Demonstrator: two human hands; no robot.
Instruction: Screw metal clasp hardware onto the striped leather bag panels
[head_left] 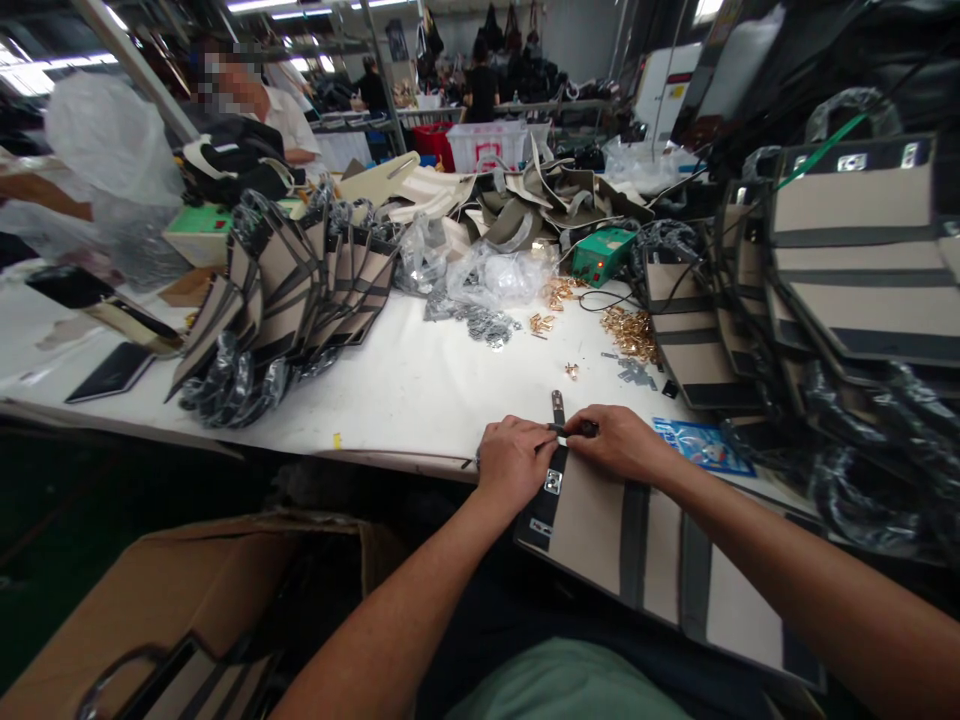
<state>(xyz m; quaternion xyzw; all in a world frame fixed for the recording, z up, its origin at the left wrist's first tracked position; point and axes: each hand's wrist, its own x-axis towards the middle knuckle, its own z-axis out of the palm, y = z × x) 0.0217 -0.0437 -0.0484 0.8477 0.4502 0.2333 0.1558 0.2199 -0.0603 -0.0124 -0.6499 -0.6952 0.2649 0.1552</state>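
Note:
A beige panel with dark stripes [592, 510] lies tilted over the table's front edge, below my hands. Along its left end runs a black strip with small silver metal plates [553, 482]. My left hand [514, 460] has its fingers pressed together at the top of that strip. Opposite it, my right hand [611, 440] is closed around a small dark object [589, 428], mostly hidden by the fingers. Between and just beyond the fingertips, a short dark tab with a metal fitting [557, 402] points away from me.
Striped panels with wrapped handles stand stacked at left [292, 270] and right [847, 260]. Gold fittings [632, 332] lie near a green box [602, 255]. A blue packet [703, 445] is beside my right forearm. An open carton [187, 580] sits lower left. People are behind.

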